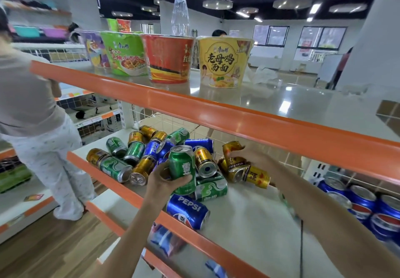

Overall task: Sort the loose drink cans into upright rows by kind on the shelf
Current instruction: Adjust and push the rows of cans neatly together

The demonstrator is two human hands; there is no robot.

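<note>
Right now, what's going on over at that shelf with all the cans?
A person is sorting a heap of loose cans on the middle shelf. The left hand grips an upright green can; the right hand holds a gold can at the heap's edge. Most cans lie on their sides; blue cans stand at the right.

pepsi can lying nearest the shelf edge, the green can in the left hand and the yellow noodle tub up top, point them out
Pepsi can (187, 211), head view, on its blue side.
Green can (183, 167), head view, on its label.
Yellow noodle tub (223, 61), head view, on its front.
</note>
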